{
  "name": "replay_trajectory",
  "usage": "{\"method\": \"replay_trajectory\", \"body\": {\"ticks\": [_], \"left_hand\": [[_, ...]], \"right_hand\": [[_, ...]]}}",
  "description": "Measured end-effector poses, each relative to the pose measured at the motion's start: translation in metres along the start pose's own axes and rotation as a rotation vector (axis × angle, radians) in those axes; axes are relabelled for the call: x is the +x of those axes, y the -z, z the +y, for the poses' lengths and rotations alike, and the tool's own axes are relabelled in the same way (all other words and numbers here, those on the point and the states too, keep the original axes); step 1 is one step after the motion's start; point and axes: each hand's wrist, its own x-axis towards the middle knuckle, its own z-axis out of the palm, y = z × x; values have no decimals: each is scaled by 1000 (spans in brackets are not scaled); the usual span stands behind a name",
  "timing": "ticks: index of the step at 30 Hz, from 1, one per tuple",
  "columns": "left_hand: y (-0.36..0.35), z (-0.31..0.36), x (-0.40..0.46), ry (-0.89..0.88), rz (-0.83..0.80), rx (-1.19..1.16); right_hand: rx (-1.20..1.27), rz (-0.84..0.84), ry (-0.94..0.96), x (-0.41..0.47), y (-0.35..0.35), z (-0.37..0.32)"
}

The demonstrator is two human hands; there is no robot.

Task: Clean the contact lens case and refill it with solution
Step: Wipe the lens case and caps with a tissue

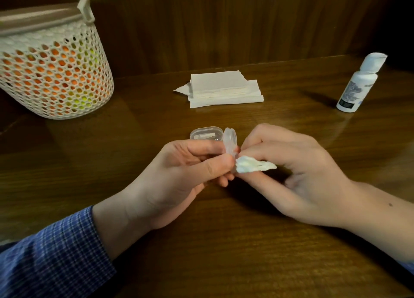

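Note:
My left hand (192,170) pinches a small clear contact lens case (229,142) between thumb and fingers, held on edge above the wooden table. My right hand (289,168) pinches a crumpled piece of white tissue (253,164) and presses its end against the lower part of the case. A clear plastic box (205,134) lies on the table just behind my left fingers. The white solution bottle (356,85) with its cap on stands upright at the far right.
A stack of folded white tissues (224,89) lies at the middle back of the table (224,241). A white mesh basket (53,69) with orange and green contents stands at the back left. A wooden wall panel rises behind the table.

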Motion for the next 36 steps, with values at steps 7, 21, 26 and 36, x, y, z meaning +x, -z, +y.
{"method": "replay_trajectory", "body": {"ticks": [7, 21, 26, 36], "left_hand": [[-6, -1, 1, -241, 235, 340], [-12, -1, -1, -149, 483, 886], [-12, 0, -9, 69, 436, 859], [47, 11, -8, -195, 652, 879]], "right_hand": [[608, -14, -667, 7, -1, -3], [1519, 26, -1226, 24, -7, -25], [1321, 183, -1318, 17, -1, -10], [1333, 103, -1318, 22, -11, 12]]}}
